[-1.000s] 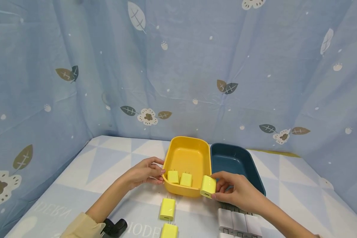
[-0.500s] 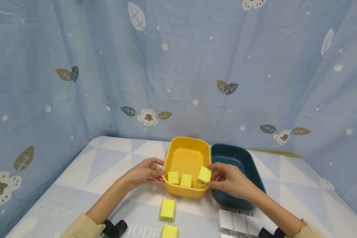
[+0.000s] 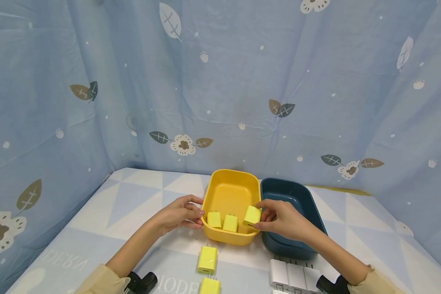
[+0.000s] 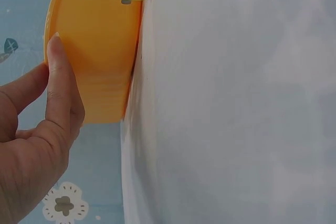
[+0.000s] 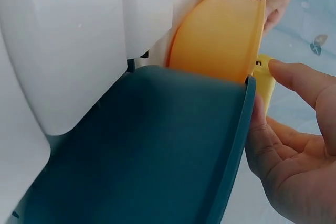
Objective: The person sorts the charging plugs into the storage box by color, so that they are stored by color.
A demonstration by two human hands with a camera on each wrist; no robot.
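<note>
My left hand (image 3: pixel 180 214) pinches the near left rim of a yellow plastic bin (image 3: pixel 231 176); the left wrist view shows the thumb against the bin's outer wall (image 4: pixel 97 61). Between thumb and fingers, my right hand (image 3: pixel 288 220) holds a yellow charger plug (image 3: pixel 252 216) at the bin's near right corner. Two more yellow charger plugs, a left one (image 3: pixel 214 220) and a right one (image 3: pixel 230 223), stand inside with prongs up. In front of the bin, on the table, lie a yellow charger plug (image 3: pixel 207 260) and another yellow plug (image 3: pixel 209 286), cut off by the frame edge.
A dark blue bin (image 3: pixel 284 241) stands against the yellow bin's right side, partly under my right hand. Several white charger plugs (image 3: pixel 296 275) lie in rows in front of it. A patterned blue curtain (image 3: pixel 220 81) rises behind the table (image 3: pixel 132 208).
My right hand has carried its yellow charger plug up and left, from outside the yellow bin's near right corner to over its inside. Over the last half second it has hardly moved.
</note>
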